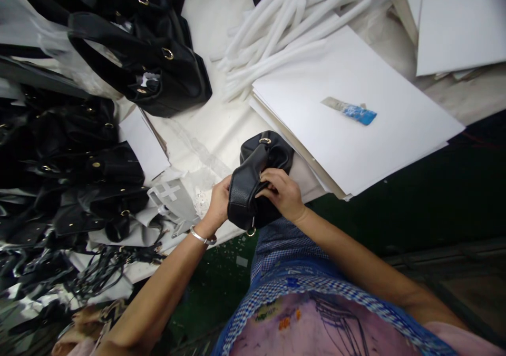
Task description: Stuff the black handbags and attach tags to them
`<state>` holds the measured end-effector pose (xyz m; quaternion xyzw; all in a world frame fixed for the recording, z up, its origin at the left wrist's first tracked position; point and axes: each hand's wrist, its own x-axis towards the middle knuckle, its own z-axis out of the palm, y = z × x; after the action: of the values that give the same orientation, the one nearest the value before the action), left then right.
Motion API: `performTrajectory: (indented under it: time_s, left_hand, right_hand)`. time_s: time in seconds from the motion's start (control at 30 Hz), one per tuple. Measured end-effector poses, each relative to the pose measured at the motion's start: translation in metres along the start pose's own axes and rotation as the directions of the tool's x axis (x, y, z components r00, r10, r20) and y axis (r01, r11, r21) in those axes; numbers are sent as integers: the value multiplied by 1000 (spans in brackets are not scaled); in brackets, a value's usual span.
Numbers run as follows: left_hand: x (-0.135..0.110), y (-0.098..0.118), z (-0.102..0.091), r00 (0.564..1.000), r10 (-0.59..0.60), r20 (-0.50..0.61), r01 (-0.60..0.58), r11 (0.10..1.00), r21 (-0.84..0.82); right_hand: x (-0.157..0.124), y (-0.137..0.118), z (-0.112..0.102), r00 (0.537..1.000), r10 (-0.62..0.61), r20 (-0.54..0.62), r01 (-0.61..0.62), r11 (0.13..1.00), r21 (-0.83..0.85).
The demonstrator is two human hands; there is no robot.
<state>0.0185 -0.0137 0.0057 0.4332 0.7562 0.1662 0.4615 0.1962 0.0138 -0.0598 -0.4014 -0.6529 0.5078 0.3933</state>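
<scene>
A small black bag (pixel 242 187) is held in two hands at the edge of a white table (pixel 215 129).
Its side is gripped by the left hand (pixel 220 200), the fingertips hidden behind it; its edge is pinched by the right hand (pixel 282 191), thumb and fingers nearly closed. The space beside it is crowded by stacked white sheets (pixel 367 150), on which a blue-ended strip (pixel 358 114) is laid. White tubes (pixel 272 34) are heaped beyond. Black bags (pixel 174 76) are massed at left, partly cut off. Perhaps a seam is pinched; dark leather makes it unclear.
</scene>
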Motion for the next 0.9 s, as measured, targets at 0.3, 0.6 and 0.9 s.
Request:
performTrajectory:
  time_s: [0.3,0.6,0.9]
  left_hand:
    - [-19,11,6,989,51,-137,-58,997,-48]
    - [-25,3,15,987,68,-148,-85,990,-111]
    - [-22,-4,24,963,128,-238,-130,992,10]
  right_hand:
    - [-36,-42,-33,935,340,-106,-331,939,92]
    - [-7,-58,-46,670,666,329,-620,745,-246]
    - [-12,-57,-19,677,679,282,-639,733,-232]
